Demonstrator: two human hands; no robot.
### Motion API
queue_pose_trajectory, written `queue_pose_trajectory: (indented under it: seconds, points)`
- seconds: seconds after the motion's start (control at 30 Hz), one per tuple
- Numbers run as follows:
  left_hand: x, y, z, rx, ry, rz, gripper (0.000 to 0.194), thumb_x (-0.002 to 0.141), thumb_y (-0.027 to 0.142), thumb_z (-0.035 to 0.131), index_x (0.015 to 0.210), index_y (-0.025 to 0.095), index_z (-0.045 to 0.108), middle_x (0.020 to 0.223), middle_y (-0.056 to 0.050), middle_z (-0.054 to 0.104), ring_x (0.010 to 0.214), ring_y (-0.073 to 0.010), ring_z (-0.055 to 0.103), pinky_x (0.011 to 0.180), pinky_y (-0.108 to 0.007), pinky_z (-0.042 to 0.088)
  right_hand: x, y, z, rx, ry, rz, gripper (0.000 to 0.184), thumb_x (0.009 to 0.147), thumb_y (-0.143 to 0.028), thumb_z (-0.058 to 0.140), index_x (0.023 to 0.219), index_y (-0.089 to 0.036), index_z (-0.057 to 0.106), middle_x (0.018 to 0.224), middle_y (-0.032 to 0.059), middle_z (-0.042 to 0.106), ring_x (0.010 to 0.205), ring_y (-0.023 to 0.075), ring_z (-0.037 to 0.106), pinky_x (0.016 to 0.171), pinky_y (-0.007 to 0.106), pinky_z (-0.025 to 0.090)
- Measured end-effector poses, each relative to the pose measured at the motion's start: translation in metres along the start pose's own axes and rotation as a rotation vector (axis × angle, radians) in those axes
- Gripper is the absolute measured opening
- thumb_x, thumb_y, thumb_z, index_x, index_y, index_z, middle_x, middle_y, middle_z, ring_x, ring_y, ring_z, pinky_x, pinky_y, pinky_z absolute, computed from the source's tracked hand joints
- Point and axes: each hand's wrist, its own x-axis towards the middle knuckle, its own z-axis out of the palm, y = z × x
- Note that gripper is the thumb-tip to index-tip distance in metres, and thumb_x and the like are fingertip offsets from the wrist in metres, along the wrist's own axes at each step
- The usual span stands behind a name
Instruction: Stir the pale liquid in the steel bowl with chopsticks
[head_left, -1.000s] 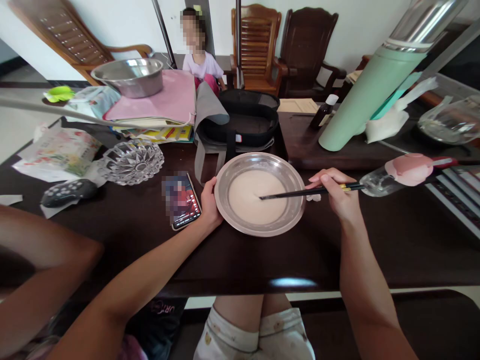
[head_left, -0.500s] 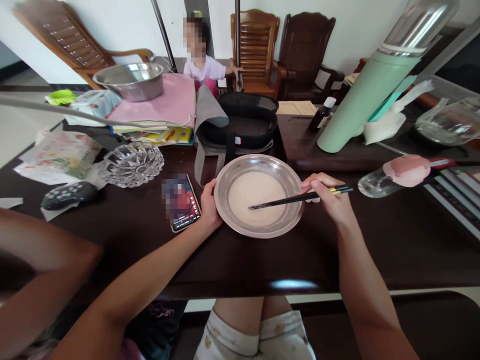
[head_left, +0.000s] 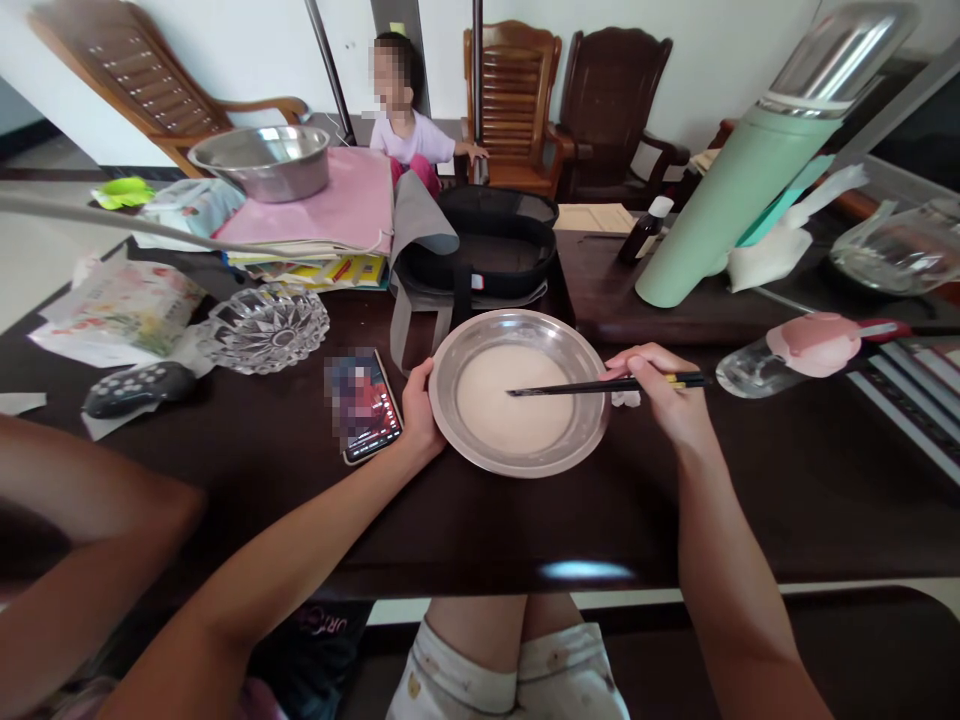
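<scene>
A metal basin (head_left: 450,430) stands on the dark table in front of me, with a pale, creamy liquid (head_left: 517,420) in it. My left hand (head_left: 421,408) grips the basin's left rim, thumb on top and the other fingers mostly hidden below. In my right hand (head_left: 656,380) is a pair of black chopsticks (head_left: 570,387) with gold bands, closed in the fingers. Their tips reach into the liquid near the middle of the basin. Just left of my left hand lies a phone (head_left: 367,405) with its screen lit.
A glass dish (head_left: 270,335) and a game controller (head_left: 139,390) lie to the left. Behind the basin sits an open black case (head_left: 487,250). On the right are a green thermos (head_left: 735,200) and a pink-lidded bottle (head_left: 787,350). Someone's bent arm (head_left: 97,500) rests at the left edge.
The chopstick tips have moved up and slightly right through the liquid, and the chopsticks lie nearer to level. My left hand keeps its place on the rim.
</scene>
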Motion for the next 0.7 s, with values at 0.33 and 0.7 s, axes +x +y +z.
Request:
queue_pose_trajectory:
  seconds: [0.33, 0.7]
  points:
    - [0.0019, -0.0019, -0.0004, -0.006, 0.016, 0.01, 0.027, 0.074, 0.045, 0.078, 0.078, 0.018, 0.076, 0.076, -0.005, 0.079, 0.082, -0.0277, 0.076, 0.08, -0.036, 0.062, 0.0009, -0.0011, 0.0006, -0.05, -0.011, -0.003, 0.04, 0.094, -0.065, 0.079, 0.087, -0.026, 0.085, 0.081, 0.0042, 0.087, 0.072, 0.0222, 0.083, 0.062, 0.031, 0.063]
    - [-0.0004, 0.0005, 0.001, -0.006, 0.028, -0.009, 0.024, 0.077, 0.043, 0.076, 0.077, 0.019, 0.075, 0.076, -0.005, 0.079, 0.083, -0.0274, 0.077, 0.08, -0.035, 0.063, 0.001, -0.0019, 0.0016, -0.071, -0.027, -0.03, 0.04, 0.094, -0.065, 0.079, 0.086, -0.027, 0.086, 0.083, 0.0041, 0.087, 0.079, 0.0231, 0.085, 0.064, 0.03, 0.064]
